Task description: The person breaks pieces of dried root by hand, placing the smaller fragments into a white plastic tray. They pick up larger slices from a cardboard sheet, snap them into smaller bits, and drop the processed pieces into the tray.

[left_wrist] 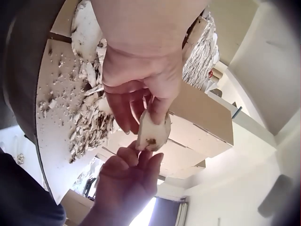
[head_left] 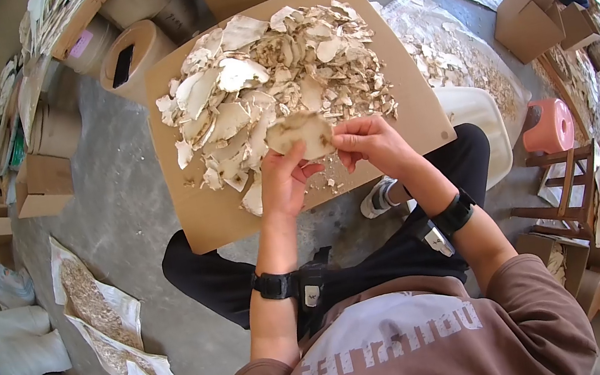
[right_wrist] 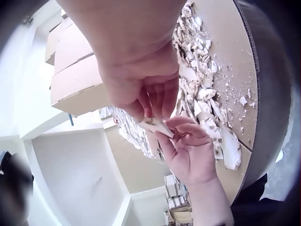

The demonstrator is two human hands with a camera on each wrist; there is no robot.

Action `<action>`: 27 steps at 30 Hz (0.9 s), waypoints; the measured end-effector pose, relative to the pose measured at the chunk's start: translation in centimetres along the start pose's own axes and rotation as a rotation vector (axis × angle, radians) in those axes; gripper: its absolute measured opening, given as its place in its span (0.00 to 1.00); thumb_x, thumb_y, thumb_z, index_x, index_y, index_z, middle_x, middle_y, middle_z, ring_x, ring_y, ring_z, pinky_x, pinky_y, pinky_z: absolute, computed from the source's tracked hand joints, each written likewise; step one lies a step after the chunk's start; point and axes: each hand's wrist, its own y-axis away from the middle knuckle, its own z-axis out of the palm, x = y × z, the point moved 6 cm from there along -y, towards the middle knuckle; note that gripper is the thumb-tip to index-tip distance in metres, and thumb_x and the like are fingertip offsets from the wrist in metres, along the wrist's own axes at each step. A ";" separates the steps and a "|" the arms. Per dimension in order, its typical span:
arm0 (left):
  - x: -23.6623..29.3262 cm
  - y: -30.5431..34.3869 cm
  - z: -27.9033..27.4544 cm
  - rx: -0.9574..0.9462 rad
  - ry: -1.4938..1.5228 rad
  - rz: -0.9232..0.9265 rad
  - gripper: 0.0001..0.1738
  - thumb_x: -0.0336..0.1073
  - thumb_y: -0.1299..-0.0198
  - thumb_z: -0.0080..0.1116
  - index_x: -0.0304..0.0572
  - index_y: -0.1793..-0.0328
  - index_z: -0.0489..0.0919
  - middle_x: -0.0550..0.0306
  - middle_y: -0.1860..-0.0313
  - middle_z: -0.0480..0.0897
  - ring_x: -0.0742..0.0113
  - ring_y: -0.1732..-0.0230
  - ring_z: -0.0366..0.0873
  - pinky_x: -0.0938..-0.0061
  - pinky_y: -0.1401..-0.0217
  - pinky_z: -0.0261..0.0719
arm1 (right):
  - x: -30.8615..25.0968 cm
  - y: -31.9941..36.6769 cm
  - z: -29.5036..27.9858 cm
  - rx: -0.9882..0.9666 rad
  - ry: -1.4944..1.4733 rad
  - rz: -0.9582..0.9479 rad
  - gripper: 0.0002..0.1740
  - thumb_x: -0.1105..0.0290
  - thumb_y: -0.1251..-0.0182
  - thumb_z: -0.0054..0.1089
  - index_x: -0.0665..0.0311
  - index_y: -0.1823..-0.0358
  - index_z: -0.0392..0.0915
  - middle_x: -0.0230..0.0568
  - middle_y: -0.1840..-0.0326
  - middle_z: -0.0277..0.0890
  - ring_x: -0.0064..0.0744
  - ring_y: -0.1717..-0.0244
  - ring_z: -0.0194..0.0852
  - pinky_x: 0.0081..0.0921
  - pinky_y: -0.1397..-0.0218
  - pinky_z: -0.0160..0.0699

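Pale oval slice, brown-blotched
Left hand and right hand pinch it above the cardboard, toward its near edge.

The held slice is cream with brown blotches.

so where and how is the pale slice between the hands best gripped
Probably by its near rim, coming from the near side: the pale slice is broad, flat and thin-edged, so thumb above, fingers below should suit. The left hand holds there; the right hand pinches the right end.
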 end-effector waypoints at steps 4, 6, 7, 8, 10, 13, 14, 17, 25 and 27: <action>0.1 1.8 0.0 -0.075 -0.066 -0.007 0.16 0.32 0.45 0.54 0.36 0.50 0.71 0.54 0.60 0.79 0.67 0.60 0.78 0.76 0.66 0.81 | -0.8 1.9 1.6 -0.013 0.101 -0.127 0.11 0.70 0.40 0.54 0.73 0.61 0.75 0.34 0.77 0.71 0.19 0.79 0.70 0.17 0.75 0.74; 0.5 2.4 0.4 -0.074 -0.206 0.011 0.15 0.31 0.45 0.54 0.36 0.51 0.72 0.55 0.60 0.79 0.68 0.61 0.78 0.77 0.67 0.80 | -1.0 2.2 1.0 0.113 0.213 -0.230 0.11 0.72 0.39 0.53 0.74 0.61 0.74 0.35 0.75 0.72 0.19 0.78 0.70 0.17 0.75 0.74; 0.7 2.7 0.7 -0.070 -0.344 0.029 0.15 0.31 0.45 0.55 0.35 0.52 0.72 0.55 0.61 0.79 0.69 0.62 0.78 0.77 0.67 0.80 | -1.1 2.3 0.9 0.115 0.212 -0.230 0.11 0.72 0.39 0.53 0.74 0.61 0.74 0.35 0.75 0.72 0.19 0.78 0.70 0.17 0.75 0.74; 0.8 2.9 0.8 -0.071 -0.345 0.028 0.15 0.31 0.45 0.55 0.35 0.52 0.72 0.55 0.61 0.79 0.69 0.62 0.78 0.77 0.67 0.80 | -1.4 2.4 0.9 0.122 0.292 -0.226 0.10 0.73 0.39 0.52 0.74 0.61 0.74 0.35 0.74 0.71 0.19 0.77 0.71 0.17 0.75 0.74; 1.4 2.8 0.9 -0.068 -0.473 0.107 0.13 0.31 0.46 0.55 0.35 0.54 0.73 0.56 0.62 0.79 0.72 0.65 0.78 0.79 0.69 0.78 | -1.8 2.1 0.7 0.127 0.376 -0.240 0.10 0.74 0.39 0.51 0.75 0.61 0.74 0.36 0.73 0.71 0.19 0.77 0.71 0.16 0.76 0.75; 1.1 2.9 0.6 -0.006 -0.414 0.114 0.12 0.31 0.46 0.55 0.35 0.56 0.73 0.56 0.63 0.79 0.73 0.68 0.77 0.80 0.71 0.77 | -1.6 2.2 0.7 0.120 0.326 -0.224 0.09 0.75 0.40 0.51 0.75 0.62 0.74 0.38 0.73 0.71 0.20 0.76 0.73 0.17 0.76 0.75; 1.0 2.9 0.7 -0.007 -0.414 0.113 0.12 0.31 0.46 0.55 0.35 0.56 0.73 0.56 0.63 0.79 0.73 0.68 0.77 0.80 0.71 0.77 | -1.7 2.2 0.7 0.135 0.380 -0.240 0.09 0.76 0.40 0.51 0.76 0.63 0.74 0.38 0.73 0.71 0.21 0.76 0.74 0.17 0.76 0.76; 1.6 3.0 1.0 0.034 -0.455 0.161 0.11 0.30 0.46 0.55 0.35 0.57 0.73 0.57 0.64 0.79 0.74 0.68 0.77 0.81 0.71 0.77 | -2.3 2.2 0.9 0.145 0.443 -0.271 0.08 0.76 0.41 0.51 0.76 0.65 0.75 0.39 0.73 0.71 0.23 0.76 0.75 0.17 0.76 0.76; 1.7 3.0 1.1 0.136 -0.896 0.301 0.08 0.30 0.50 0.57 0.32 0.65 0.75 0.57 0.74 0.79 0.76 0.74 0.76 0.80 0.75 0.73 | -2.5 2.5 1.6 0.326 0.953 -0.709 0.03 0.77 0.52 0.55 0.69 0.75 0.77 0.39 0.78 0.71 0.32 0.81 0.72 0.24 0.79 0.72; 1.2 2.8 1.5 0.168 -0.949 0.392 0.08 0.30 0.50 0.58 0.32 0.67 0.75 0.57 0.77 0.79 0.76 0.76 0.76 0.79 0.75 0.72 | -2.1 2.2 1.8 0.493 1.196 -0.795 0.02 0.76 0.56 0.56 0.66 0.79 0.76 0.40 0.79 0.72 0.37 0.83 0.70 0.26 0.79 0.70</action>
